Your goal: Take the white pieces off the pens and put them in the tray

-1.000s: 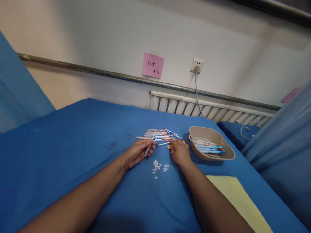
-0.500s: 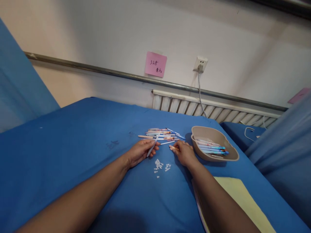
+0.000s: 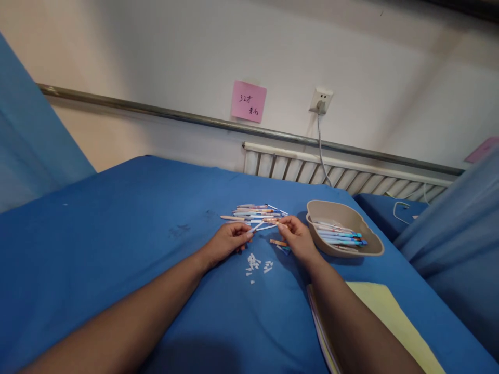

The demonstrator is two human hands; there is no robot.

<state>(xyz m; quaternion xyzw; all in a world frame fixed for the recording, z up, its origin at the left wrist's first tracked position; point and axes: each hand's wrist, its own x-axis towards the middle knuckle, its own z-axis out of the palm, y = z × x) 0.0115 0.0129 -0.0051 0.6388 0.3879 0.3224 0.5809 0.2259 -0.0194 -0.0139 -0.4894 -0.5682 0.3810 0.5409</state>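
Note:
My left hand (image 3: 234,238) is closed around a slim white pen piece (image 3: 257,226), which points up and right toward the pile. Fingers pinched, my right hand (image 3: 297,236) is at the right end of an orange-patterned pen barrel (image 3: 272,221). Under the right hand lies another orange-patterned pen piece (image 3: 277,242), with a small blue part (image 3: 284,250) beside it. Pens and white refills form a pile (image 3: 249,212) just beyond both hands. Nearer to me, several small white plugs (image 3: 252,261) are scattered on the blue cloth (image 3: 187,317).
A beige bin (image 3: 345,208) with several blue and pale pens (image 3: 339,238) stands right of my right hand. Yellow paper (image 3: 384,306) lies under my right forearm. Behind the bed are a radiator (image 3: 288,169), a metal rail (image 3: 175,115) and a plugged-in cable (image 3: 320,145).
My right hand has moved up to the pile; the orange-patterned piece it held now lies below it. In my left hand the pen piece has tilted down toward the right.

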